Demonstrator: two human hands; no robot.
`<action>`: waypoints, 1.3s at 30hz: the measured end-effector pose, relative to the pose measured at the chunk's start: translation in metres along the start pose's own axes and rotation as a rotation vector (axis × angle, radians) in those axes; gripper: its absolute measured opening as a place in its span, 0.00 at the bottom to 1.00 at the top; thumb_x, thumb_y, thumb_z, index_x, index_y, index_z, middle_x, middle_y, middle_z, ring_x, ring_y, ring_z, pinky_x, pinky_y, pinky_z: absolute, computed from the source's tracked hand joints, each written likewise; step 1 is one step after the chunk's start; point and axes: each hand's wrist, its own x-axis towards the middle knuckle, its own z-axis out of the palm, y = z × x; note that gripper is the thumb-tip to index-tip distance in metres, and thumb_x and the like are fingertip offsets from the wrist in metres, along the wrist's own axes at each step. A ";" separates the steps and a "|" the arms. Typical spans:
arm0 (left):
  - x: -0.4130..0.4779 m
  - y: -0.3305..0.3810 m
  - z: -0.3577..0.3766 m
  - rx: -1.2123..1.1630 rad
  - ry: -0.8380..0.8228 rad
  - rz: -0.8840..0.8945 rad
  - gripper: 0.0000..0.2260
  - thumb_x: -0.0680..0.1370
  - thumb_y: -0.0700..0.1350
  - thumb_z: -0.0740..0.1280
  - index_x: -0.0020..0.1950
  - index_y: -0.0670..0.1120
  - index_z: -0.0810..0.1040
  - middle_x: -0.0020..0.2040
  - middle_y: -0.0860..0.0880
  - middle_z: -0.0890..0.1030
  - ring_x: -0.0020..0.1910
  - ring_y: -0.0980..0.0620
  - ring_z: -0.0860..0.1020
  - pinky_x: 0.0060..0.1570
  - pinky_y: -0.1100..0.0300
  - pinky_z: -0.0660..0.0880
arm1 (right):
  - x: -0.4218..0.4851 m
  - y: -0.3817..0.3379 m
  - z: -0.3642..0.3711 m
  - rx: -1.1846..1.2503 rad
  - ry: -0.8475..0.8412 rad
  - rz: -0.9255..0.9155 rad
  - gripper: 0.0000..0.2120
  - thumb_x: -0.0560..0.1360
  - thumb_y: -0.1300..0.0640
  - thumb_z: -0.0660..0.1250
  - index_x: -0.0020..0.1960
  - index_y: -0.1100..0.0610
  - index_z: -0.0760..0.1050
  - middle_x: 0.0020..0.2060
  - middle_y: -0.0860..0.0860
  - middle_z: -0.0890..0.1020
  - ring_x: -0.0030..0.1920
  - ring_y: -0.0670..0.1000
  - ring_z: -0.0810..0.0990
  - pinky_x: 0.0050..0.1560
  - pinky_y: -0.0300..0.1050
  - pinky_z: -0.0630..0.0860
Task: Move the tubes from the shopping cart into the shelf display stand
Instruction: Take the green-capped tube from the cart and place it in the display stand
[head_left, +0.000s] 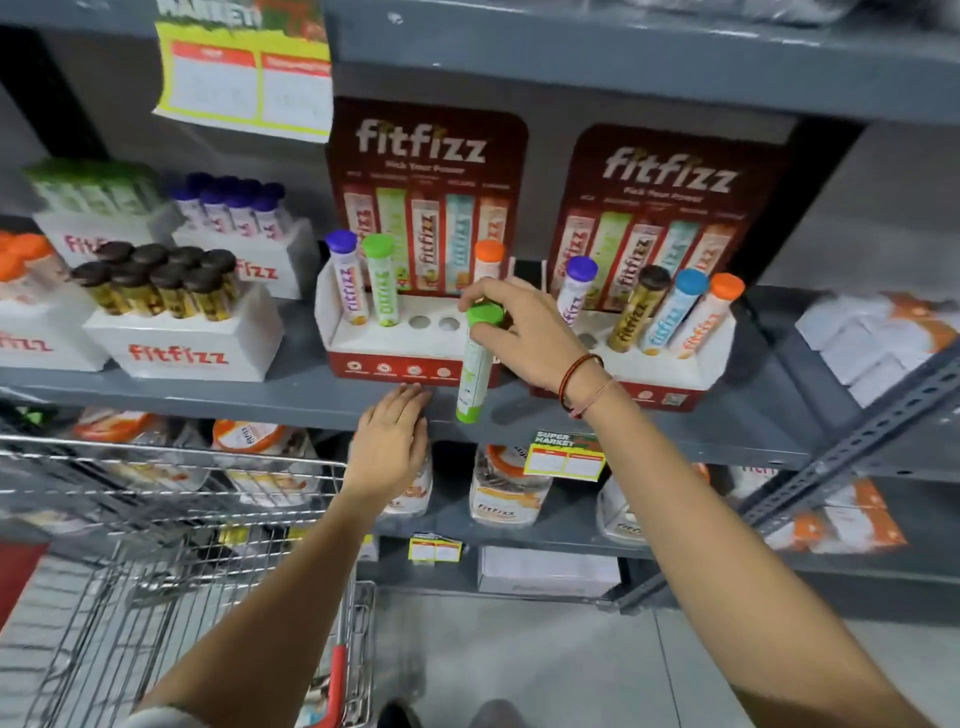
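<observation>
My right hand (524, 332) grips a green-capped tube (475, 371) by its top, holding it upright in front of the grey shelf, between two red display stands. The left display stand (384, 348) holds a purple-capped tube (347, 278), a green-capped tube (383, 280) and an orange-capped tube (488, 260), with two empty holes showing. The right display stand (675, 364) carries purple, brown, blue and orange-capped tubes. My left hand (392, 441) rests flat on the shelf's front edge, holding nothing. The wire shopping cart (171, 519) is at the lower left; its contents are blurred.
White boxes of brown-capped tubes (156, 283) and purple-capped tubes (234, 208) stand on the shelf to the left. Packets fill the lower shelf (509, 488). A slanted metal shelf brace (852, 441) crosses at the right. Price tags hang from the shelf edges.
</observation>
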 end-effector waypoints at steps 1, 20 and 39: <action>0.000 0.001 0.003 0.006 -0.012 0.002 0.21 0.77 0.48 0.51 0.63 0.40 0.74 0.62 0.39 0.76 0.63 0.41 0.72 0.58 0.46 0.69 | -0.001 0.002 -0.006 -0.002 -0.002 0.015 0.10 0.70 0.62 0.65 0.50 0.56 0.76 0.43 0.48 0.74 0.43 0.49 0.73 0.45 0.36 0.68; -0.003 -0.005 0.014 0.054 -0.058 0.022 0.22 0.77 0.49 0.51 0.66 0.40 0.71 0.66 0.41 0.73 0.67 0.44 0.69 0.67 0.47 0.59 | 0.004 0.022 -0.052 -0.184 -0.116 0.038 0.07 0.69 0.60 0.71 0.39 0.53 0.72 0.41 0.49 0.77 0.45 0.48 0.72 0.47 0.40 0.64; 0.022 0.060 0.036 0.013 -0.175 0.208 0.29 0.76 0.58 0.48 0.69 0.42 0.67 0.70 0.42 0.68 0.69 0.44 0.65 0.68 0.48 0.54 | 0.015 0.055 -0.128 -0.493 -0.229 -0.002 0.14 0.69 0.64 0.71 0.54 0.55 0.77 0.56 0.54 0.78 0.58 0.54 0.73 0.59 0.47 0.69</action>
